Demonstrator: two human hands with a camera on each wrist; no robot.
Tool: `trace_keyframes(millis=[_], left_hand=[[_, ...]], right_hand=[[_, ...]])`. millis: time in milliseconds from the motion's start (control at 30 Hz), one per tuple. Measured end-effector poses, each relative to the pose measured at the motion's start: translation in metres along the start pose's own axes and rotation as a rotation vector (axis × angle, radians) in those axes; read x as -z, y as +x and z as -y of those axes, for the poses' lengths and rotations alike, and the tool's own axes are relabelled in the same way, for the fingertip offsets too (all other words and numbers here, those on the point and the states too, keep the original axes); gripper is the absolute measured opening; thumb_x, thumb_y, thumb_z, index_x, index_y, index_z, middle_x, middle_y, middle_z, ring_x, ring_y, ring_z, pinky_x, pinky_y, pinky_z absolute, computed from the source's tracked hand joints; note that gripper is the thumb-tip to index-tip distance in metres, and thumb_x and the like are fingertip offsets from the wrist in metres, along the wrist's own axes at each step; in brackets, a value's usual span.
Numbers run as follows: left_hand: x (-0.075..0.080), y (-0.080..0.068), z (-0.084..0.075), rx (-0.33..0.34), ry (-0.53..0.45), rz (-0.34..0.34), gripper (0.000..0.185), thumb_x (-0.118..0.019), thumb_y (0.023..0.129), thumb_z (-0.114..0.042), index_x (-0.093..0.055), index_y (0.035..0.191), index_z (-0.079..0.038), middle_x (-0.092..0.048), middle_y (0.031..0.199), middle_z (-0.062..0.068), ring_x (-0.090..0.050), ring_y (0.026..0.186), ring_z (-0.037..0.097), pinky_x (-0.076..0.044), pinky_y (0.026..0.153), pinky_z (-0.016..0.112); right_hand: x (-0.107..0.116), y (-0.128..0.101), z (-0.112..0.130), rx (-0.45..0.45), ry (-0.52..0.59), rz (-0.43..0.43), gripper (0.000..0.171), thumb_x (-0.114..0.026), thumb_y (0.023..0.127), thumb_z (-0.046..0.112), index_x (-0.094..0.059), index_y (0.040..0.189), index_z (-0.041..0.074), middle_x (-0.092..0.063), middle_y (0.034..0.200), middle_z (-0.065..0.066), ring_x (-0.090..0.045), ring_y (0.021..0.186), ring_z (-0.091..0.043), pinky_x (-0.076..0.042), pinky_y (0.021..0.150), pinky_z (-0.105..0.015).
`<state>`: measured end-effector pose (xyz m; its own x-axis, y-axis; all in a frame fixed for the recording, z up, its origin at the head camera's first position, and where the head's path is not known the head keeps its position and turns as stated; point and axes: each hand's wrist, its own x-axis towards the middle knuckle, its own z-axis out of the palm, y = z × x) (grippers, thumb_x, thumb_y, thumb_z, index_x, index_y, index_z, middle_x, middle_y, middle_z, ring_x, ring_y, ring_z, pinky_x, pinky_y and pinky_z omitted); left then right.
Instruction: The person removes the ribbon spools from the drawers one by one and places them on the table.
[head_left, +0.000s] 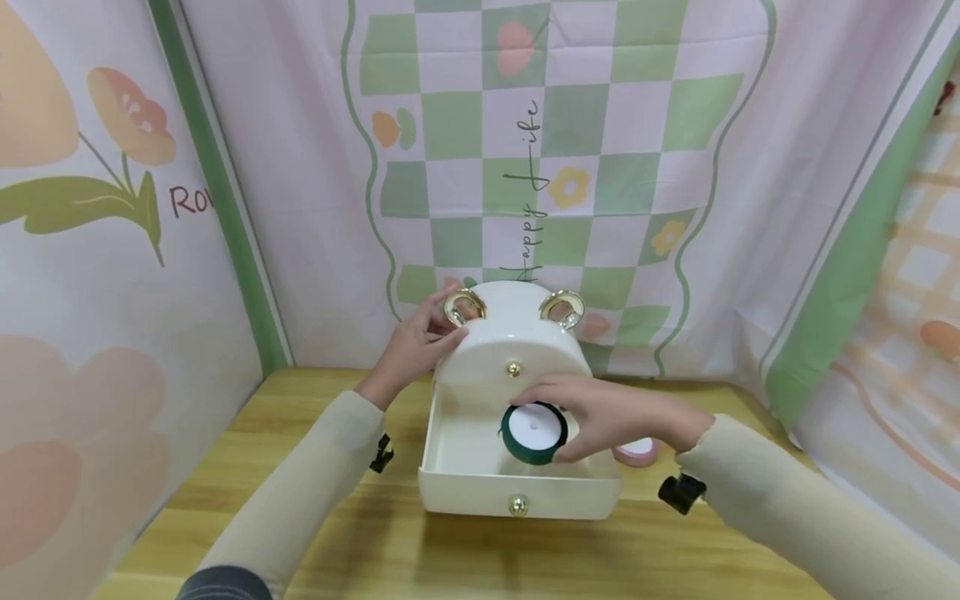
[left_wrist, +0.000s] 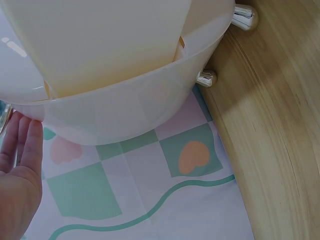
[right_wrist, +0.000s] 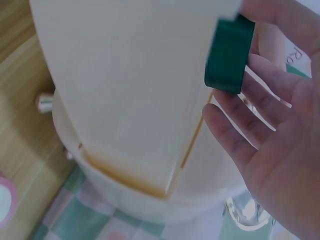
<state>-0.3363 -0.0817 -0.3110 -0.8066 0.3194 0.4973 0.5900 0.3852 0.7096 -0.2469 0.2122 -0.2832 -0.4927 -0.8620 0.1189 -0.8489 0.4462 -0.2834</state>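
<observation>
Now right hand [head_left: 615,414] holds green ribbon roll [head_left: 534,431] over drawer [head_left: 517,483] (pulled out).

both hands [head_left: 411,350] [head_left: 611,414] forward, fingers extended

Green ribbon spool [head_left: 534,432] tilted over the cream box's open drawer [head_left: 517,487].

Under our hands we see a glossy cream plastic box with a pulled-out drawer [head_left: 517,487]; its smooth shell throws back highlights. Its round knobs [head_left: 518,504] and two ear-shaped rings [head_left: 465,306] look like polished gold metal. Our right hand [head_left: 611,414] holds a dark green ribbon spool [head_left: 534,432], satiny at the rim. The pale wooden table [head_left: 315,533] shows matt grain. Printed checked cloth [head_left: 570,150] hangs beyond, soft and creased.
</observation>
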Motion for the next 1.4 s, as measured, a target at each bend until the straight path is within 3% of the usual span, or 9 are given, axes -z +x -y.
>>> trace_keyframes(millis=[167, 367, 600, 700, 867, 1133, 1400], left_hand=[[0.000, 0.000, -0.002, 0.008, 0.004, 0.005, 0.066, -0.067, 0.098, -0.033, -0.032, 0.152, -0.048, -0.065, 0.105, 0.005, -0.065, 0.100, 0.017, -0.056, 0.090, 0.032], [0.000, 0.000, -0.002, 0.000, 0.002, 0.009, 0.067, -0.067, 0.098, -0.033, -0.032, 0.153, -0.046, -0.065, 0.105, 0.006, -0.065, 0.099, 0.018, -0.056, 0.090, 0.032], [0.000, 0.000, 0.001, -0.010, 0.007, 0.008, 0.067, -0.067, 0.098, -0.035, -0.031, 0.153, -0.045, -0.065, 0.105, 0.005, -0.065, 0.099, 0.017, -0.055, 0.091, 0.032], [0.000, 0.000, 0.002, -0.013, 0.009, 0.007, 0.067, -0.067, 0.098, -0.035, -0.032, 0.154, -0.043, -0.065, 0.104, 0.004, -0.065, 0.098, 0.017, -0.055, 0.091, 0.031], [0.000, 0.001, 0.002, -0.020, 0.018, 0.008, 0.068, -0.067, 0.098, -0.034, -0.032, 0.156, -0.035, -0.065, 0.104, 0.005, -0.065, 0.099, 0.017, -0.055, 0.091, 0.031], [0.001, 0.000, 0.002, -0.024, 0.015, 0.001, 0.068, -0.067, 0.098, -0.034, -0.031, 0.154, -0.046, -0.065, 0.105, 0.005, -0.064, 0.099, 0.017, -0.055, 0.091, 0.031], [0.000, 0.000, 0.000, -0.015, 0.009, 0.006, 0.067, -0.067, 0.098, -0.034, -0.031, 0.153, -0.045, -0.065, 0.105, 0.005, -0.065, 0.099, 0.018, -0.056, 0.090, 0.030]], right_hand=[[0.010, -0.014, -0.004, -0.074, -0.011, -0.029, 0.069, -0.083, 0.078, 0.019, -0.056, 0.141, 0.013, -0.055, 0.135, 0.003, -0.052, 0.117, -0.014, -0.048, 0.095, -0.035], [0.020, -0.036, -0.009, -0.156, 0.054, -0.038, 0.069, -0.082, 0.081, 0.018, -0.053, 0.143, 0.013, -0.053, 0.139, 0.000, -0.052, 0.117, -0.016, -0.048, 0.093, -0.034], [0.027, -0.063, -0.020, -0.157, -0.017, -0.129, 0.070, -0.085, 0.077, 0.019, -0.056, 0.141, 0.014, -0.058, 0.129, 0.008, -0.052, 0.111, -0.010, -0.049, 0.087, -0.031], [0.027, -0.074, -0.026, -0.155, -0.024, -0.156, 0.067, -0.086, 0.080, 0.026, -0.057, 0.140, 0.013, -0.058, 0.130, 0.005, -0.054, 0.112, -0.011, -0.052, 0.086, -0.031], [0.027, -0.092, -0.034, -0.161, 0.003, -0.172, 0.068, -0.084, 0.081, 0.019, -0.055, 0.142, 0.011, -0.056, 0.134, -0.003, -0.055, 0.113, -0.012, -0.054, 0.085, -0.030], [0.025, -0.114, -0.055, -0.229, 0.020, -0.205, 0.071, -0.085, 0.078, 0.015, -0.055, 0.142, 0.012, -0.057, 0.126, -0.002, -0.056, 0.101, -0.006, -0.054, 0.079, -0.029], [0.022, -0.139, -0.085, -0.329, -0.019, -0.210, 0.071, -0.087, 0.078, 0.017, -0.054, 0.138, -0.001, -0.057, 0.127, -0.015, -0.056, 0.102, -0.012, -0.054, 0.075, -0.030]])
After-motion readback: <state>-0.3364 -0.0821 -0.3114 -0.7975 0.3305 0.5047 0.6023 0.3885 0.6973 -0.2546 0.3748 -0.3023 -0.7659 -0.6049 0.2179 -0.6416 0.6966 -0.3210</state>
